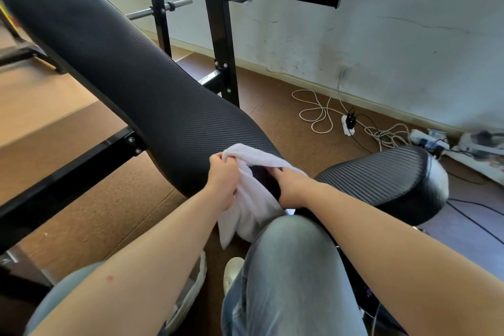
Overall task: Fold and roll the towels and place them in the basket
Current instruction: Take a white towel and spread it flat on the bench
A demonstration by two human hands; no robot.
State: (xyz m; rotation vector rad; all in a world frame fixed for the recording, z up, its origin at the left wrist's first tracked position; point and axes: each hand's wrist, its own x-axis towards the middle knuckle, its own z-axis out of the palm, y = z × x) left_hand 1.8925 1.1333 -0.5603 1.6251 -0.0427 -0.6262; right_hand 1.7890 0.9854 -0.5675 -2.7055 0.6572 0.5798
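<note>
A white towel lies bunched over the near end of a black padded weight bench, part of it hanging down toward my knee. My left hand grips the towel's left side with curled fingers. My right hand holds the towel's right side, fingers tucked into the fold where a dark gap shows. No basket is in view.
The bench's black steel frame and uprights stand behind the pad. A second black seat pad sits to the right. White cables and power strips lie on the brown floor along the wall. My jeans-clad knees are below.
</note>
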